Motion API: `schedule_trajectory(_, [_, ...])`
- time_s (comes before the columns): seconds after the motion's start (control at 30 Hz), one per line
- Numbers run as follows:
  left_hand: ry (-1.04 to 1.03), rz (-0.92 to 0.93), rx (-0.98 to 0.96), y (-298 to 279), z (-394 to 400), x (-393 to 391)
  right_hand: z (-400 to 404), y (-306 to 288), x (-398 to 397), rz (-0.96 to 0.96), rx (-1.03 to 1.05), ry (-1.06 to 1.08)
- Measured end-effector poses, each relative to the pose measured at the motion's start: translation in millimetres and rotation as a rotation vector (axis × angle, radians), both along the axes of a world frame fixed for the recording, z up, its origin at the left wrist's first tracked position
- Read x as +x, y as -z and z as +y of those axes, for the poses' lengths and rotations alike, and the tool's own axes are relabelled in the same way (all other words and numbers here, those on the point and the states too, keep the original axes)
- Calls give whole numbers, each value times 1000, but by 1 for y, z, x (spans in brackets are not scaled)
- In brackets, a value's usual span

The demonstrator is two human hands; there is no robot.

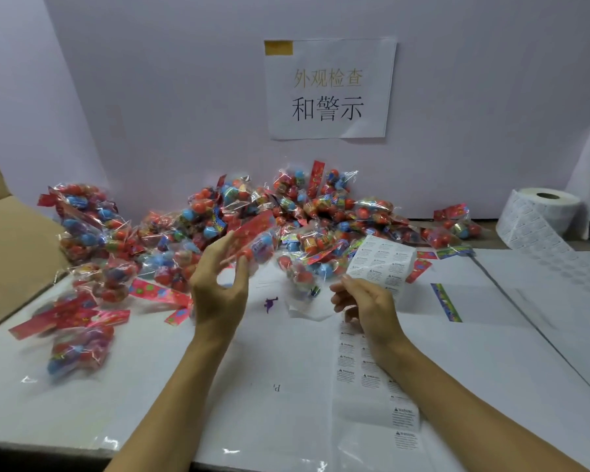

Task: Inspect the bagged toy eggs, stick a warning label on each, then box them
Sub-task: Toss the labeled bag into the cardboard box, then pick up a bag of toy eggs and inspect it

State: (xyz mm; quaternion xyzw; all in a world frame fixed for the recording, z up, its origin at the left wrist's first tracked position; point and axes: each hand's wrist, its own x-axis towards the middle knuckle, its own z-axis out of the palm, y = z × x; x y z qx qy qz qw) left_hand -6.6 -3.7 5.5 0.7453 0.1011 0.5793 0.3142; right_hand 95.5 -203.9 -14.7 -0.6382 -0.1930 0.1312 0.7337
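Head view shows the left hand (pixel 218 284) gripping a bagged egg pack (pixel 256 248) while the right hand (pixel 365 301) pinches the label strip (pixel 382 264); turning the pack's flattest face up first should help the sticker sit smooth.

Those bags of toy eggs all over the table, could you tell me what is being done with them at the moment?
A person is working through them at a white paper-covered table. The left hand holds up one clear plastic bag of red and blue toy eggs with a red header card. The right hand pinches at a white strip of printed warning labels. A big pile of similar bagged eggs waits behind, a brown cardboard box stands open at the left, and a white roll of labels sits at the right.
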Motion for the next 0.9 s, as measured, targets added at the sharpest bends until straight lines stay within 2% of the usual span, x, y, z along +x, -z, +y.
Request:
schedule_trajectory(0.1, [-15, -122, 97, -10, -2, -3, -1, -2, 1, 33, 29, -14])
schedule_trajectory(0.13, [-11, -151, 66, -15, -1, -3, -1, -1, 2, 37, 34, -19])
schedule_trajectory(0.17, [7, -175, -42, -20, -1, -2, -1, -1, 2, 35, 37, -26])
schedule_trajectory(0.27, [184, -232, -578, -29, -2, 0, -2, 0, 4, 19, 25, -38])
schedule_trajectory(0.3, [221, -250, -662, -30, 0, 0, -2, 0, 4, 17, 23, -40])
schedule_trajectory(0.43, [430, -275, -792, -30, -1, -4, 0, -1, 0, -114, -73, -111])
schedule_trajectory(0.53, [566, -138, -865, -26, -11, -2, 6, 0, -5, -255, -187, -265])
schedule_trajectory(0.6, [618, -38, -897, -22, -22, -1, 10, 0, -10, -228, -191, -330])
schedule_trajectory(0.77, [574, -35, -1077, -14, -38, 8, 4, 4, -12, -300, -144, -297])
schedule_trajectory(0.9, [560, -128, -1291, -8, -20, 4, 0, 5, -7, -183, 39, -369])
